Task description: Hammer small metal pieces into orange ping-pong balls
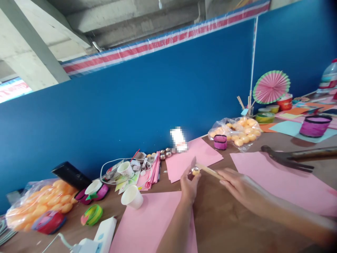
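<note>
My left hand (190, 184) is raised over the brown table (226, 214) and pinches a small round orange-and-silver piece (195, 171) between thumb and fingertips. My right hand (237, 184) comes in from the right, fingers closed round a thin wooden stick (209, 170) whose tip meets the small round piece. A pale blade-like sliver shows just above the piece; I cannot make out what it is. Pink paper sheets (193, 156) lie under and around both hands.
Bags of orange balls (240, 133) lie back right and far left. A hammer (288, 158) lies on pink paper at right. Paper cups (132, 196), tape rolls (92, 214), a purple roll (220, 142), clutter and a pink paper fan (271, 87) line the blue wall.
</note>
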A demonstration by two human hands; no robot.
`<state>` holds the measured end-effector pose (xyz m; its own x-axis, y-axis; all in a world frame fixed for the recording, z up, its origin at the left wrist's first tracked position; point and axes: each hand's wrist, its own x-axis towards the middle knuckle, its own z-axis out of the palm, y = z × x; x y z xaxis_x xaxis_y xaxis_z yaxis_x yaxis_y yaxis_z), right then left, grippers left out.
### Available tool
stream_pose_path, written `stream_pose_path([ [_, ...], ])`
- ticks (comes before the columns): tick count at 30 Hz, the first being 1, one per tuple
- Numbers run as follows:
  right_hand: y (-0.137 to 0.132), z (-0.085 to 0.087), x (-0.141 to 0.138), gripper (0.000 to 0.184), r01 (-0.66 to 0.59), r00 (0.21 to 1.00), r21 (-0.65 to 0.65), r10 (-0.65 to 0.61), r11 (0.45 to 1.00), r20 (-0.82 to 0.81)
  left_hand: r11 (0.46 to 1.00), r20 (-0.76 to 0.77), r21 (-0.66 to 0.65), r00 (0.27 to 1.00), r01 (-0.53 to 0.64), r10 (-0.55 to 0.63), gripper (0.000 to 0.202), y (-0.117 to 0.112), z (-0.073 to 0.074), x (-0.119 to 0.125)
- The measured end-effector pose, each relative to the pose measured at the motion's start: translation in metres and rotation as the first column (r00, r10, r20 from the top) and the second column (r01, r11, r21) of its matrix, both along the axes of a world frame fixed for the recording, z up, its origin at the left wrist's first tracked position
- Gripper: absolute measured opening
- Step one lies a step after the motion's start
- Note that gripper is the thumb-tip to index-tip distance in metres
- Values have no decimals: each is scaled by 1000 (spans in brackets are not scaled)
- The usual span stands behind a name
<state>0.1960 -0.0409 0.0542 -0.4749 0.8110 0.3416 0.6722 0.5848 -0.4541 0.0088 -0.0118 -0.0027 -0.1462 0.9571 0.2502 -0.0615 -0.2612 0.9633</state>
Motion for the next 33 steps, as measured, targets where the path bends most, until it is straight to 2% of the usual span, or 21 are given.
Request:
stream_pose_path([
  [9, 0, -1, 3, 25, 33, 999, -6, -33, 999, 18, 1000, -29, -1, 999, -25, 25, 44, 0, 0, 1],
  [14, 1, -2, 4, 24, 31, 999, -14, -32, 999, -21, 1000, 78, -27, 997, -3, 5, 44, 1, -1, -1],
  [21, 1, -5, 4, 24, 39, 993, -74, -46, 996, -105, 996, 181, -93, 983, 8, 9, 45, 5, -9, -4],
  [28, 2, -1, 2, 22, 12, 993, -141, -29, 990, -119, 999, 125, -31, 992, 17, -13, 44, 4, -5, -4],
  [33, 4, 0, 1, 22, 45, 982, -168, -75, 985, -172, 995, 148, -94, 988, -19, 32, 47, 4, -7, -4],
])
